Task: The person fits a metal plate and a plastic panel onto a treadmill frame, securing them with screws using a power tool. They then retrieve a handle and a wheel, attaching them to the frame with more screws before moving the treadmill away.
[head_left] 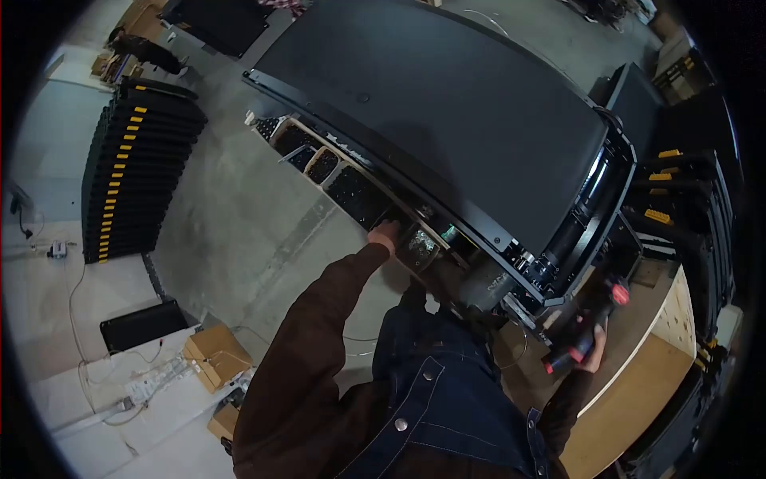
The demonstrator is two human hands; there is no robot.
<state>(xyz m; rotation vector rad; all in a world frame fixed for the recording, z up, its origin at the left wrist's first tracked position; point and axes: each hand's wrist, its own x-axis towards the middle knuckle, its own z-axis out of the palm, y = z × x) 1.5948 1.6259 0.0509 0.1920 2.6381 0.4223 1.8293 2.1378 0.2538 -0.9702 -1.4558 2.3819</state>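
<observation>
My left hand [385, 235] reaches into a long parts tray [351, 195] with dark small pieces in its compartments; its fingers are hidden in shadow. Beside that hand lies a clear bag of small parts [421, 246]. In my right hand [594, 351] is a black and red power tool [576, 348], held at the right above a wooden box. The tray runs along the near side of a large black machine with a flat belt-like top [447, 104]. Rollers and a metal frame [578, 215] show at its right end.
A tall stack of black frames with yellow marks [132, 172] stands at the left. An open wooden crate [638, 359] is at the lower right. Cardboard boxes [217, 355] and a black panel [144, 326] lie at lower left. Another person [148, 52] is far off, upper left.
</observation>
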